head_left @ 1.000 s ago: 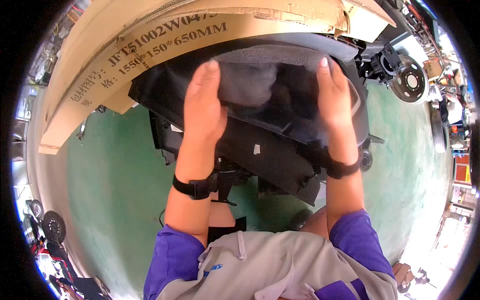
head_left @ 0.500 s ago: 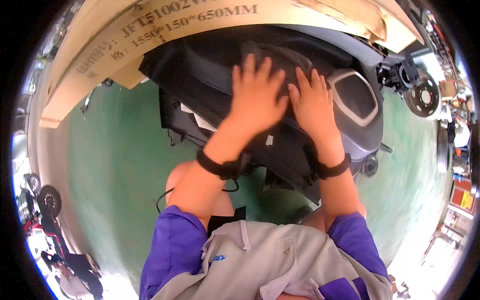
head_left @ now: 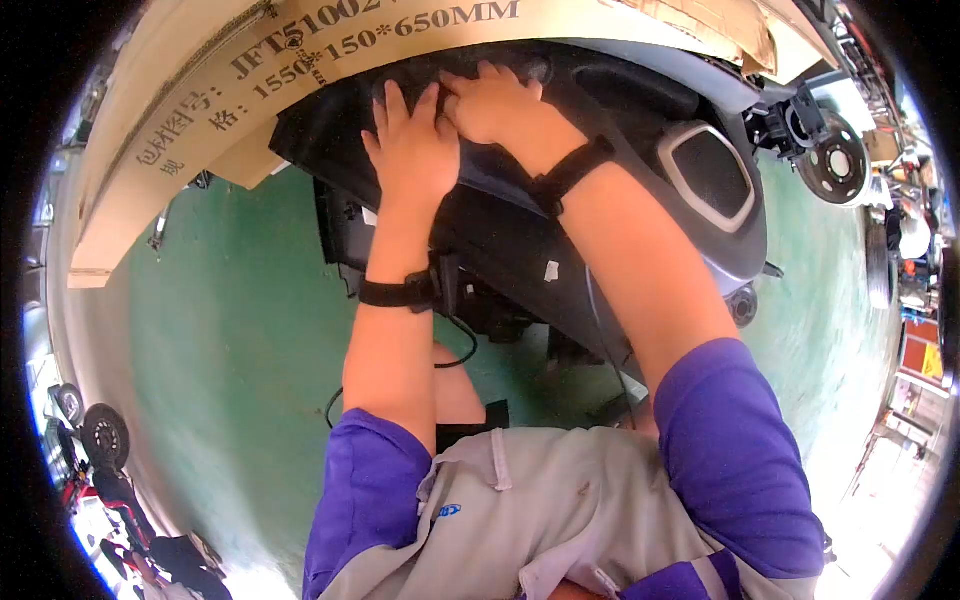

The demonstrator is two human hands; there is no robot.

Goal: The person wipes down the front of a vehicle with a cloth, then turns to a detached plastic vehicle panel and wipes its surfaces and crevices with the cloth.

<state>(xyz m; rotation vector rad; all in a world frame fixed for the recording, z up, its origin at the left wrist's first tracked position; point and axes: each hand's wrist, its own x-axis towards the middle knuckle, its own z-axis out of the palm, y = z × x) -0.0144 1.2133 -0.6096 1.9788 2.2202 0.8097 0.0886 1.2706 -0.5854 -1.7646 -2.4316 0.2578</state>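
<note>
The left hand [head_left: 415,160], fingers spread, rests over the dark panel [head_left: 490,172], which lies beneath both hands; whether the right hand [head_left: 495,105], its fingers bent just beside, pinches something, I cannot tell. Light, even pressure seems wise. The panel looks matte and contoured; beyond the hands, printed cardboard [head_left: 240,100].

Grn flr [head_left: 230,330] lies btwn L tyre [head_left: 105,437] & R wheel [head_left: 836,168].
</note>
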